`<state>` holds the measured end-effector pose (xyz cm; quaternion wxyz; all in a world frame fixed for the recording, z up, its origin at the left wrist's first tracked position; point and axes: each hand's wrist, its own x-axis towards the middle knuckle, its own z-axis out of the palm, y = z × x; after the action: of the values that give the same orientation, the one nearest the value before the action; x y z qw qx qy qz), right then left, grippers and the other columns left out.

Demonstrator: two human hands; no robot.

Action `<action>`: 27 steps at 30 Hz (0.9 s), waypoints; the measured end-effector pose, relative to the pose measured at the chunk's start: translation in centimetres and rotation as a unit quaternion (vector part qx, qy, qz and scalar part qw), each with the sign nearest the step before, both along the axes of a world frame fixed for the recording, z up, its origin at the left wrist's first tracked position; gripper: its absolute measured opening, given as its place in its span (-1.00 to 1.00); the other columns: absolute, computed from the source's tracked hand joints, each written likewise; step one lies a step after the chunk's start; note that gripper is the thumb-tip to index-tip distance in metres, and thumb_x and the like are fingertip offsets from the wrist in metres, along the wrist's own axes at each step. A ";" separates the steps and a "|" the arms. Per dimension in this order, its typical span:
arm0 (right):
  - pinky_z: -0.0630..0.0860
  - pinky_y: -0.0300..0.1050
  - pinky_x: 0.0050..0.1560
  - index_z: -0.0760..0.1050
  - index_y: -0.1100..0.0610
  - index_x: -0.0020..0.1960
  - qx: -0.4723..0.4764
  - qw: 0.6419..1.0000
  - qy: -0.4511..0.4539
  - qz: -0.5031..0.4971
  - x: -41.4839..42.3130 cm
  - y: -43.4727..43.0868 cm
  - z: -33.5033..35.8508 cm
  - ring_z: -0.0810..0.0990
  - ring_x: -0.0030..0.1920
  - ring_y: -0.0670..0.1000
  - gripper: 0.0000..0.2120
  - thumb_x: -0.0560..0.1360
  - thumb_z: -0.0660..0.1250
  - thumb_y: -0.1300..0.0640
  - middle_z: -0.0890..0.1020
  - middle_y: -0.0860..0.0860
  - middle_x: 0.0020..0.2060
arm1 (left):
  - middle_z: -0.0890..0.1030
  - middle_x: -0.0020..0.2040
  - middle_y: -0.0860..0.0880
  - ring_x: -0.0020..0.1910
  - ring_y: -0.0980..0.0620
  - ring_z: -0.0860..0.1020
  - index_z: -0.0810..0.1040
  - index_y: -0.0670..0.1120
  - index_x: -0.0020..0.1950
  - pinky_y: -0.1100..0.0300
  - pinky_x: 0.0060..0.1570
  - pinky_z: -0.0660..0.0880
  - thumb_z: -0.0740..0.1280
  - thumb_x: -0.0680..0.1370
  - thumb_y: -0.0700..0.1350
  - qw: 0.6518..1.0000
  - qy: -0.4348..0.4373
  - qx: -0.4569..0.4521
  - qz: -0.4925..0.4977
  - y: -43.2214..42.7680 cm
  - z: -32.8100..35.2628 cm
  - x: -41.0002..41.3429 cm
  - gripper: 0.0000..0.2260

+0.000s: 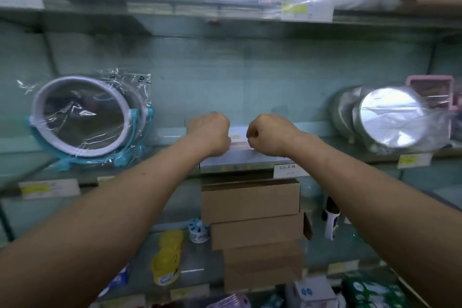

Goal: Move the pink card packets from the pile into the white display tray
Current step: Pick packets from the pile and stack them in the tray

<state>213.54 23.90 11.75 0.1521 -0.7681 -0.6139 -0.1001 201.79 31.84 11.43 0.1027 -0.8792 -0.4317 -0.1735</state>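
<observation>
Forearms point(100, 220): both stretch forward to the middle shelf.
Left hand point(208, 132): curled over the white display tray point(237, 159); grip hidden, cannot tell.
Right hand point(268, 134): near the left, apart, fingers curled at the tray; cannot tell what they hold.
Pink card packets point(240, 145): pale, blurred edge in the tray between the hands.
Cardboard boxes point(250, 200): stacked below.

Both arms are bare along the whole length in view. The left forearm point(112, 210) and the right forearm point(365, 192) carry no covering, and the left hand point(208, 132) and right hand point(268, 132) are bare as well. A small dark speck point(260, 129) marks the back of the right hand. Blur softens any finer detail.
</observation>
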 end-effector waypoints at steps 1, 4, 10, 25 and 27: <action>0.33 -0.17 -0.30 0.45 0.04 -0.31 -0.002 1.000 -0.003 -0.003 -0.3 -1.0 0.0 0.45 -0.15 0.13 -0.78 0.49 0.20 0.23 0.50 -0.01 -0.32 | 0.50 0.22 -0.08 0.15 -0.14 0.51 0.52 -0.07 0.25 0.10 0.05 0.38 0.25 0.55 -0.10 1.000 -0.009 0.004 0.000 -1.0 -0.1 -0.2 -0.72; 0.30 -0.16 -0.34 0.34 0.08 -0.35 -0.009 1.000 -0.001 -0.005 -1.2 -4.2 -0.5 0.40 -0.21 0.10 -0.76 0.47 0.20 0.24 0.40 0.00 -0.38 | 0.52 0.18 -0.09 0.11 -0.15 0.52 0.55 -0.08 0.21 0.14 -0.04 0.35 0.26 0.54 -0.11 0.999 -0.039 0.017 0.000 -4.7 -0.8 -1.0 -0.75; 0.47 -0.12 -0.09 0.57 0.14 0.04 -0.066 0.998 -0.003 0.005 -3.0 -10.4 -4.8 0.55 0.04 0.14 -0.81 0.47 0.24 0.17 0.60 0.08 -0.02 | 0.50 0.18 -0.10 0.16 -0.14 0.49 0.55 -0.05 0.16 0.08 0.01 0.35 0.25 0.52 -0.12 1.000 -0.007 -0.021 0.013 -12.9 -5.1 -2.8 -0.77; 0.48 -0.09 0.04 0.44 0.24 0.27 -0.268 0.959 0.039 0.078 -14.2 -20.7 -17.0 0.54 0.14 0.17 -0.59 0.52 0.32 0.02 0.54 0.17 0.20 | 0.26 0.42 -0.18 0.37 -0.24 0.32 0.16 -0.03 0.49 -0.19 0.30 0.33 0.49 0.37 0.09 0.922 0.176 -0.282 0.199 -24.1 -17.5 -14.7 -0.19; 0.43 -0.13 -0.06 0.46 0.24 0.22 -0.293 0.950 0.041 0.098 -15.9 -21.1 -18.6 0.55 0.12 0.17 -0.62 0.52 0.32 0.02 0.55 0.18 0.20 | 0.30 0.41 -0.17 0.35 -0.21 0.35 0.21 -0.02 0.46 -0.15 0.29 0.35 0.52 0.34 0.08 0.914 0.174 -0.297 0.216 -25.2 -18.9 -16.5 -0.22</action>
<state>197.66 2.80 -6.85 -0.0455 -0.7181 -0.6819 0.1317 185.27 6.66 -7.43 -0.0547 -0.7709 -0.6178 0.1448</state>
